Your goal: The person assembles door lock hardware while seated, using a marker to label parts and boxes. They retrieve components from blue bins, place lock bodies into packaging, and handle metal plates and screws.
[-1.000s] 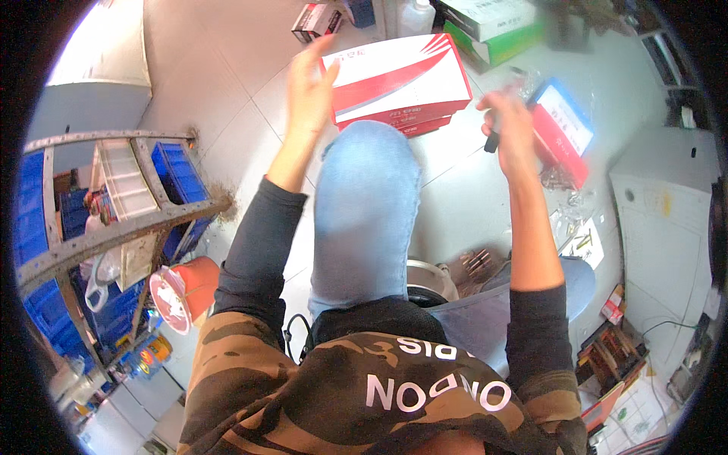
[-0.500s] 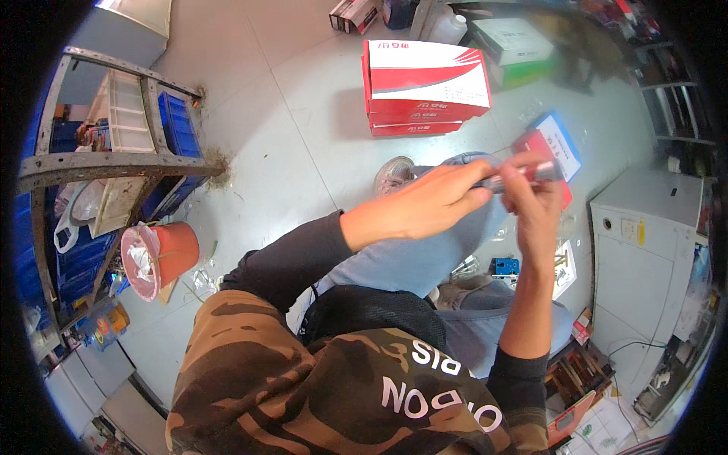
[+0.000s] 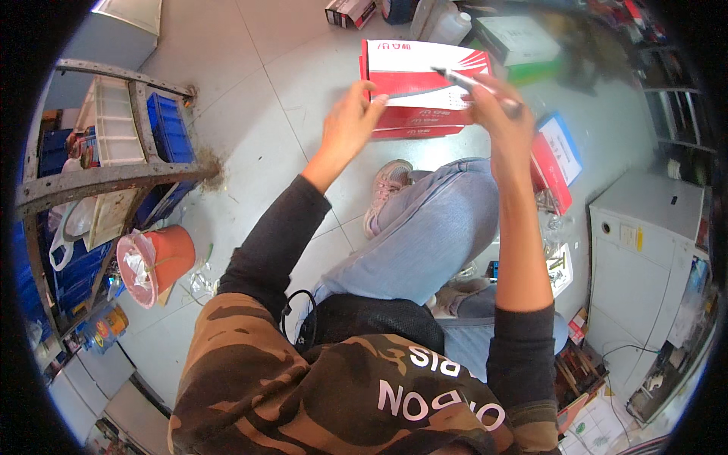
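Observation:
In my right hand is a marker pen with a pale barrel. Its dark tip points left, over the upper face of a red and white cardboard box. The fingers of this hand are closed round the barrel. My left hand is at the box's near left corner, thumb over its front and fingers curled against the side. More boxes of the same kind lie stacked beneath the top one, on the floor in front of my legs.
A blue, white and red carton lies right of my knee. Beyond the stack stand a white bottle and a white and green box. To the left are a metal rack and a red bucket; at right, a grey cabinet.
My hands were together near my knee around the pen. They have parted: the left has gone to the box's corner, the right has raised the pen over the box.

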{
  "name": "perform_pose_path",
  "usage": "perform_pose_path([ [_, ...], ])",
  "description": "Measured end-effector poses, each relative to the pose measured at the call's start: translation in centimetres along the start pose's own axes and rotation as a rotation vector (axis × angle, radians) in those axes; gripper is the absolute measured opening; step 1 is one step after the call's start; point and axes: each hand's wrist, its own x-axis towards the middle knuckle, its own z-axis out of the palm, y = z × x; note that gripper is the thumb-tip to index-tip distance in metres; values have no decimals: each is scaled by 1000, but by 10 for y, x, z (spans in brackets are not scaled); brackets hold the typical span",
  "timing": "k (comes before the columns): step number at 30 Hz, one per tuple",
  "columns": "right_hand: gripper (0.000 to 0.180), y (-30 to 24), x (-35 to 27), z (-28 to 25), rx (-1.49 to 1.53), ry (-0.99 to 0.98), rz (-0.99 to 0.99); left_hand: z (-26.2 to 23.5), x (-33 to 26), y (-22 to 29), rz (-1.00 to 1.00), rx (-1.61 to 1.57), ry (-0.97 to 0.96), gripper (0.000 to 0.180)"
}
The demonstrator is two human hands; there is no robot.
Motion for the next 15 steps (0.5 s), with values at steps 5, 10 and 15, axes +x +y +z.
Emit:
perform_pose_path([
  [5, 24, 53, 56, 20, -143, -65, 57, 32, 41, -51, -220, 45, 95, 50],
  [10, 23, 80, 78, 28, -422, -164, 70, 43, 45, -69, -174, -27, 145, 46],
  [15, 23, 91, 84, 25, -506, -168, 5, 42, 44, -68, -188, -93, 130, 44],
])
